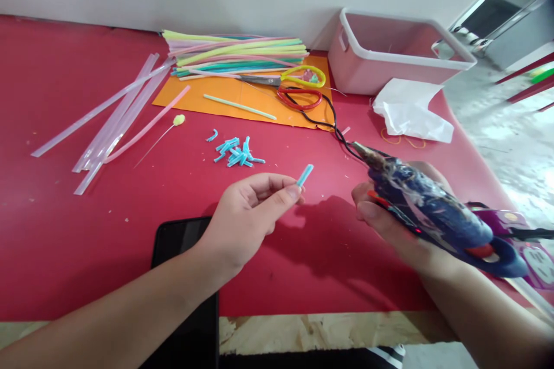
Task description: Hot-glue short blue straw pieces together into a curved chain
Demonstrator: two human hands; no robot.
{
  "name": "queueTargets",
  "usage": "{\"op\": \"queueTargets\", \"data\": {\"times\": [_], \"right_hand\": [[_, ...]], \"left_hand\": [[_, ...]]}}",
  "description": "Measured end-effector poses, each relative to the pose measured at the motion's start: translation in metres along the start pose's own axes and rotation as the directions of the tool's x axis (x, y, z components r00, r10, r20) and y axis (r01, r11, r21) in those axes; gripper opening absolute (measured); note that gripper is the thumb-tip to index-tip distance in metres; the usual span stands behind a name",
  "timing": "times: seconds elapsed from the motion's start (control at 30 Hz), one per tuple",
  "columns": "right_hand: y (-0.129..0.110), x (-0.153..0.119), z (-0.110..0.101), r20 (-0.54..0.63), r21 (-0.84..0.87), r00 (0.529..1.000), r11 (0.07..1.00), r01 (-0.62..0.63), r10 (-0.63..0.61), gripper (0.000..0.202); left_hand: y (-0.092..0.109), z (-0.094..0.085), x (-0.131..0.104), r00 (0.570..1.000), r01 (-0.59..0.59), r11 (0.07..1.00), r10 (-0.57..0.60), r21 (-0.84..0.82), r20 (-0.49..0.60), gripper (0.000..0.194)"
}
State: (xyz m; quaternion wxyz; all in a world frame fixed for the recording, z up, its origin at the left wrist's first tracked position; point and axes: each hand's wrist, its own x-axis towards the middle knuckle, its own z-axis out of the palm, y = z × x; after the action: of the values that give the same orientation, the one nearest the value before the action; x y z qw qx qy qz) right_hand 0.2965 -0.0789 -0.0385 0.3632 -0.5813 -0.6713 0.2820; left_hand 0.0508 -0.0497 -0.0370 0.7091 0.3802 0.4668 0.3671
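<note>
Between thumb and fingertips, my left hand (255, 204) pinches a short blue pipe cleaner piece (305, 174), its free end tilted up to the right. My right hand (389, 213) is wrapped around a worn blue hot glue gun (433, 202), whose nozzle points up and left, apart from the blue piece. A small red light glows on the gun's side. Just beyond my left hand lies a loose pile of cut blue pipe cleaner pieces (238, 154). Farther left, a thin wire stem with a yellow fuzzy tip (179, 120) rests on the red table (86, 230).
Bundled coloured pipe cleaners (242, 52) and scissors (298, 86) lie on an orange envelope (190, 98). Clear glue sticks (121, 109) are at left. A plastic bin (359, 69) and white paper (411, 109) stand back right. A phone (186, 311) and purple power strip (511, 225) are near me.
</note>
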Motion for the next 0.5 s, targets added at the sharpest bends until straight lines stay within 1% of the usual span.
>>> {"op": "queueTargets", "data": {"times": [0.03,0.1,0.17,0.27,0.37,0.5], "right_hand": [[-0.0007,-0.001,-0.0018,-0.019,-0.046,1.0,0.999,0.015,-0.016,0.015],[-0.0026,-0.0035,-0.0016,-0.027,-0.114,0.998,0.992,0.055,-0.059,0.012],[-0.004,-0.0058,0.0015,-0.02,-0.102,0.996,0.991,0.089,-0.091,0.012],[-0.0041,-0.0067,0.005,0.028,-0.044,0.988,0.987,0.152,-0.151,0.019],[-0.0037,-0.0042,0.0047,0.085,-0.038,0.976,0.978,0.205,-0.201,0.022],[-0.0068,-0.0001,0.004,0.096,-0.049,0.969,0.971,0.233,-0.228,0.018]], "left_hand": [[0.0,-0.0011,0.0006,1.0,0.019,0.999,-0.019,-0.027,-0.018,0.017],[-0.0006,-0.0024,0.0014,0.999,0.019,0.999,-0.021,-0.049,-0.033,0.016],[-0.0016,-0.0025,0.0016,0.999,-0.027,0.998,0.025,-0.06,-0.02,0.013],[-0.003,-0.002,0.0014,0.995,-0.101,0.992,0.1,-0.069,-0.015,0.011],[-0.003,-0.0026,0.0005,0.991,-0.134,0.99,0.133,-0.055,-0.011,0.01],[-0.0007,-0.0031,-0.0015,0.987,-0.161,0.987,0.161,-0.02,0.01,0.009]]}}
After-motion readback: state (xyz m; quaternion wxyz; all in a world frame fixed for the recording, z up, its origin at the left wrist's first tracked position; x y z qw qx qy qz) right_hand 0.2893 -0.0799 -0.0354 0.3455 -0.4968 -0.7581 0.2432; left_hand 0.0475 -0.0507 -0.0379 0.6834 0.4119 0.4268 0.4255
